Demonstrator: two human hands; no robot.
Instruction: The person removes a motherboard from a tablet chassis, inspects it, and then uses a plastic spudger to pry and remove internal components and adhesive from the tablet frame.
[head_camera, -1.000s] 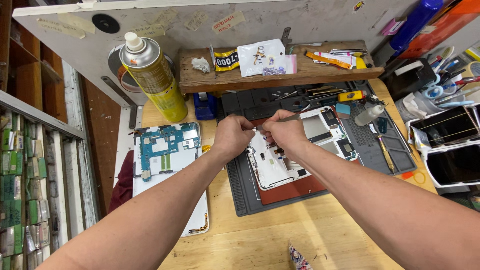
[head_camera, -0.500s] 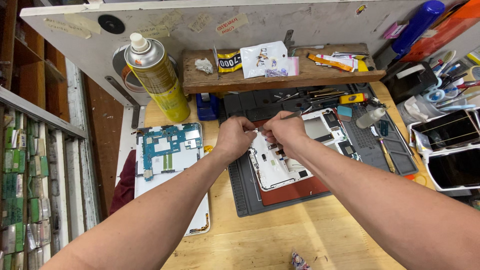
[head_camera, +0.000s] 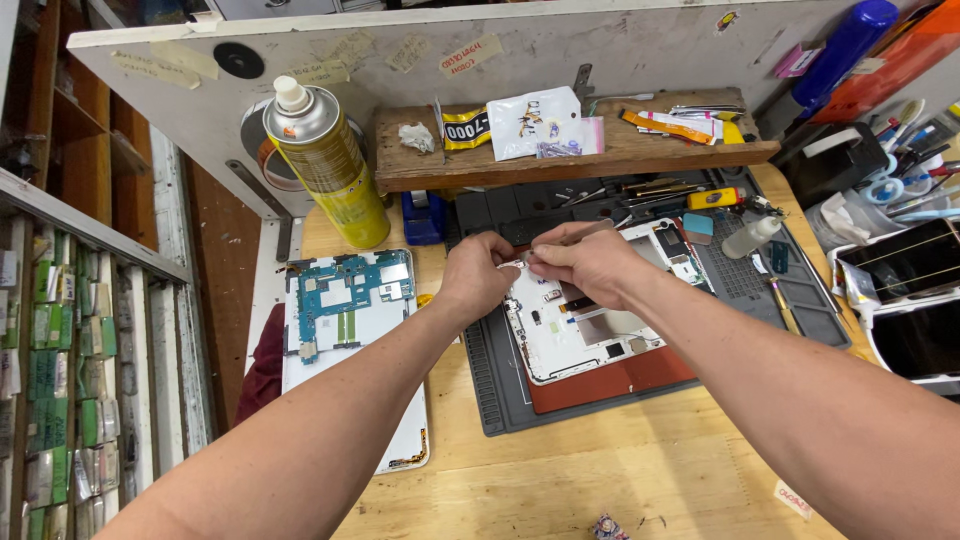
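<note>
1. Hands first: the left hand (head_camera: 478, 275) and right hand (head_camera: 590, 262) meet over the top edge of an opened white tablet shell (head_camera: 575, 335), fingertips nearly touching each other.
2. Left hand fingers are pinched narrow on a small pale bit (head_camera: 512, 265) right at the shell's upper left corner. Too small to say what the bit actually is.
3. Right hand is curled tight too, gripping a thin tool (head_camera: 575, 232) that pokes out up and to the right behind the knuckles. Can't tell if it's tweezers or a spudger; its tip is hidden by the fingers.
4. That shell lies tilted on a red pad (head_camera: 620, 378), which sits on a dark grey work mat (head_camera: 500, 390) on the wooden bench (head_camera: 600, 470).
5. Left of the mat, well apart from the hands, there's a white back cover (head_camera: 350, 400) with a blue-green circuit board (head_camera: 345, 290) resting on its upper half.
6. Behind that stands a yellow spray can (head_camera: 330, 165), upright, near a small blue tape dispenser (head_camera: 424, 215).
7. Wooden shelf plank (head_camera: 560, 160) at the back carries a clear parts bag (head_camera: 535, 122) and some orange and yellow strips.
8. Small clear bottle (head_camera: 750, 237) lies tilted on the mat's right side, with a yellow-handled tool (head_camera: 712, 198) just above it.
9. Far right, two dark screens (head_camera: 915, 300) are stacked at the bench edge.
</note>
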